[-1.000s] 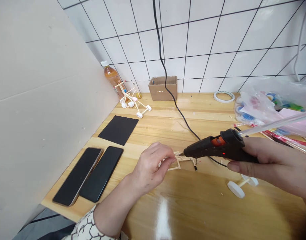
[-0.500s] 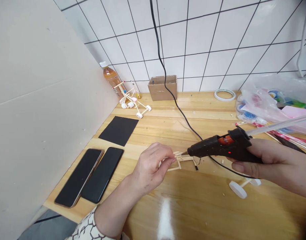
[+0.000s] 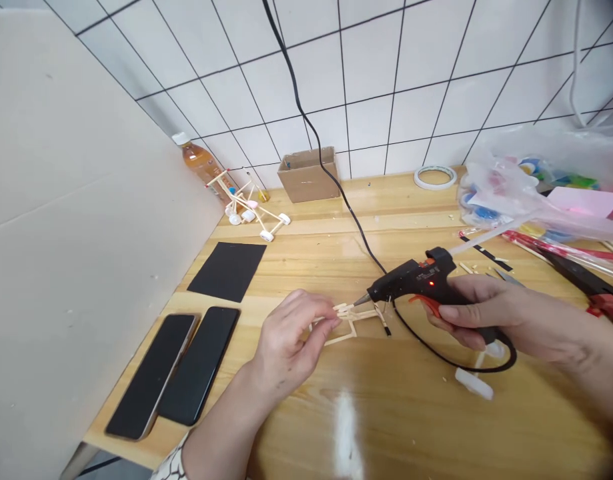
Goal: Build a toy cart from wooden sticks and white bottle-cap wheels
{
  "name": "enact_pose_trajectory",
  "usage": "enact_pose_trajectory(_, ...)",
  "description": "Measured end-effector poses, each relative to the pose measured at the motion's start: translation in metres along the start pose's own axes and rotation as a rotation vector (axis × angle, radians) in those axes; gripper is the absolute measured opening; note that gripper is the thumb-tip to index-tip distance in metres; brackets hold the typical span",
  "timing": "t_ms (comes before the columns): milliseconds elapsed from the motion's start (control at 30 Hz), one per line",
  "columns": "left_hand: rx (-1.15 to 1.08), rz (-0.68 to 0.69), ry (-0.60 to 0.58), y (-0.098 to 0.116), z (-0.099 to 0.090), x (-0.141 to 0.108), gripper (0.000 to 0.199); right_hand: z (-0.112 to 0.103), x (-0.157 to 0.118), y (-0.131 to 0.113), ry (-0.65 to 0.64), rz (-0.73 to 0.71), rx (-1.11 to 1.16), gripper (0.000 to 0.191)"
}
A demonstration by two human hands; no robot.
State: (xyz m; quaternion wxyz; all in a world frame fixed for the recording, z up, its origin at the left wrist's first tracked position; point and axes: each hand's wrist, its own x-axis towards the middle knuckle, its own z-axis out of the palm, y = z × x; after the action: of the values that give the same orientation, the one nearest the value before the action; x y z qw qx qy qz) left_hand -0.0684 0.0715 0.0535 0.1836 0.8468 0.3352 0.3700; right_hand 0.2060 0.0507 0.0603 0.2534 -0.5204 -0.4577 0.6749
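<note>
My left hand [image 3: 293, 340] pinches the small wooden stick frame [image 3: 353, 327] between thumb and fingertips, just above the tabletop. Part of the frame is hidden behind those fingers. Wrapped around the handle of a black glue gun [image 3: 411, 280] is my right hand [image 3: 479, 310], with fingers by its red-orange trigger. The gun's metal nozzle points left and is close to the sticks at my left fingertips; whether it touches them I cannot tell. A red light glows on its side, and a clear glue stick [image 3: 486, 237] juts from its back.
A white-wheeled axle [image 3: 473, 383] lies below my right hand. The gun's black cord [image 3: 343, 193] crosses the table. Two phones [image 3: 153, 377] and a black square sheet [image 3: 227, 271] lie left. Behind stand a bottle [image 3: 199, 160], a stick-built cart [image 3: 251, 205], a cardboard box [image 3: 309, 179] and tape [image 3: 435, 177]. Plastic bags [image 3: 506, 187] lie right.
The glue gun has tilted more steeply downward, and its trigger now shows under my right fingers. My left hand keeps its pinch on the stick frame. The whole view has shifted slightly.
</note>
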Motion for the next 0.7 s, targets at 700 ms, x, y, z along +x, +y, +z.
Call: enact_pose_trajectory(700, -0.019, 0.015, -0.013, -0.004, 0.0, -0.002, 0.016, 0.005, 0.018, 0.019, -0.102, 0.194, 0.461, 0.028)
